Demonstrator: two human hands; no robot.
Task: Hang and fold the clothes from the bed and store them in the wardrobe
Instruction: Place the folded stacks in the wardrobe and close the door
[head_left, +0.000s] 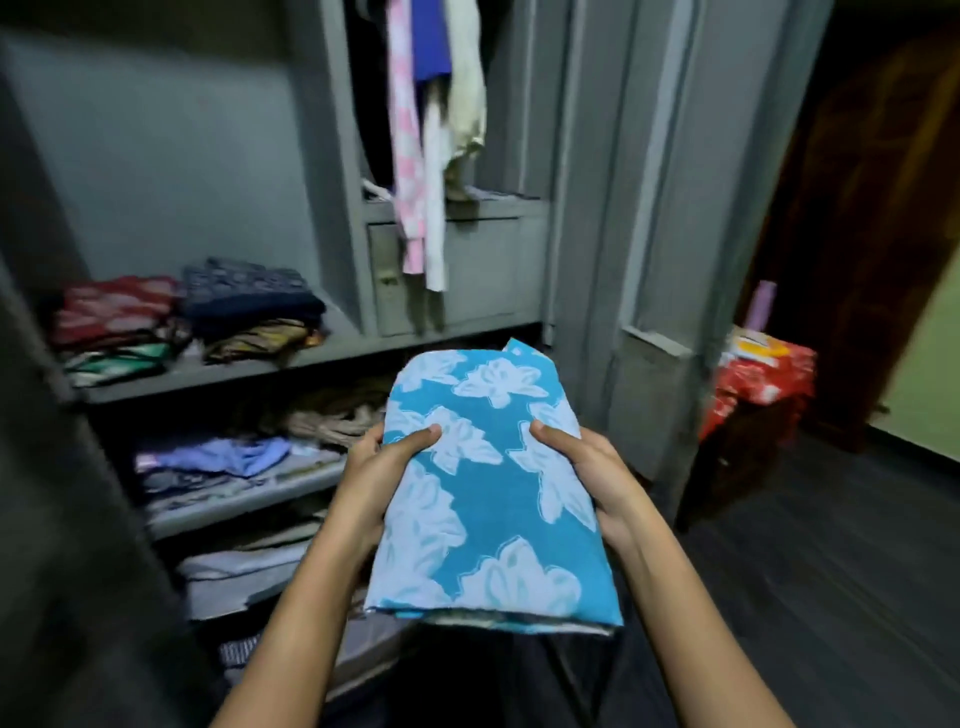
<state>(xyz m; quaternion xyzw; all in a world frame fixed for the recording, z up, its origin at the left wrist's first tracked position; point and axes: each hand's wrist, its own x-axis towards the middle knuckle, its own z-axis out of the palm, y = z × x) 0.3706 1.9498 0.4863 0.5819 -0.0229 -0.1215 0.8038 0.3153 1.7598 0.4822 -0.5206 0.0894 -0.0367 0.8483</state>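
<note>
One folded cloth (483, 488), bright blue with white flowers, is being held flat before the open grey wardrobe (332, 156); the left hand (379, 478) and right hand (587, 467) are grasping its two sides, thumbs on top; three shelves are carrying folded stacks; several garments (431, 156) are hanging above; no writing is legible.

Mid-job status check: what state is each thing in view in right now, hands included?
Blue floral cloth: folded, held in front of the shelves.
Left hand: grips the cloth's left edge, thumb on top.
Right hand: grips the right edge, thumb on top.
Wardrobe: open.
Folded stacks: piled on the upper shelf.
Hanging clothes: hung up, draping past the ledge.
Inner locker: shut.
</note>
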